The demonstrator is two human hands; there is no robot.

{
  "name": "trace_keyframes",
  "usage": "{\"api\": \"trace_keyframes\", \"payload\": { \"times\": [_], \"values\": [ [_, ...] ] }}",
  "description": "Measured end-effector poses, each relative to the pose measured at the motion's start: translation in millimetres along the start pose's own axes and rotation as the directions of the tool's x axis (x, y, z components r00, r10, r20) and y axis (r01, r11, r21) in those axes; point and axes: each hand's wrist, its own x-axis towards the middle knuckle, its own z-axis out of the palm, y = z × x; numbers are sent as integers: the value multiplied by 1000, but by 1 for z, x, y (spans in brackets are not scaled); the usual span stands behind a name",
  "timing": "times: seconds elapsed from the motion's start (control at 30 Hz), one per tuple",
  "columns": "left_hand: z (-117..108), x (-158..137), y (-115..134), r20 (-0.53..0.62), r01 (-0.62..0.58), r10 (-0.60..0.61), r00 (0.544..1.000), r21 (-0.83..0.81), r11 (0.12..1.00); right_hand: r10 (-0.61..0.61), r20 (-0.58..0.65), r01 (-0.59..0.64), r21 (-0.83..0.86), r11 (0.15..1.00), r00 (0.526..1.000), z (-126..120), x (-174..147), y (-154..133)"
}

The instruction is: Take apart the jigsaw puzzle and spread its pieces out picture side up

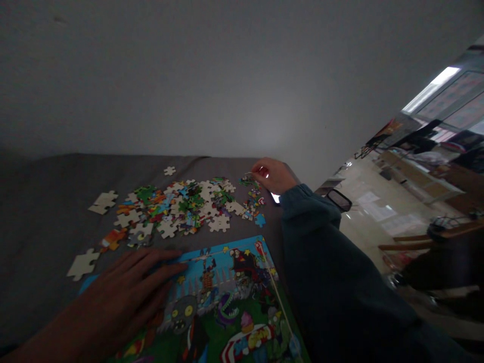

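Note:
My left hand (138, 290) lies with its fingers stretched over the left part of a colourful puzzle board (212, 302) printed with cartoon zombies and plants. Beyond the board is a spread heap of jigsaw pieces (206, 191), some picture side up and others showing pale backs. At the right end of this heap, my right hand (276, 174) is closed in a pinch. A thin pale edge, apparently of a puzzle piece (248, 173), shows at its fingertips. Below that hand is a cluster of small coloured pieces (251, 204).
A lit phone (275, 197) lies partly hidden under my right wrist. Loose pale pieces (83, 264) lie on the grey cloth (45, 217) at the left. A plain wall (189, 91) rises behind. To the right, past the edge, a tiled floor (366, 201) and furniture show lower down.

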Motion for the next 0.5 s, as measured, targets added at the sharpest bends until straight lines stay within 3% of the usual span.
{"api": "trace_keyframes", "payload": {
  "times": [0.17, 0.33, 0.5],
  "values": [
    [4, -1, -3, -22, -49, 49, 999, 13, 999, 45, 253, -17, -111, 994, 966, -2, -3, -3],
    [5, -2, -5, -11, -66, 67, 998, 21, 998, -29, 433, 35, -6, 999, 901, -8, -10, -29],
    [4, 0, -4, -13, -79, 80, 997, 20, 997, -66, 533, 38, 63, 997, 844, 7, -15, -49]
  ]
}}
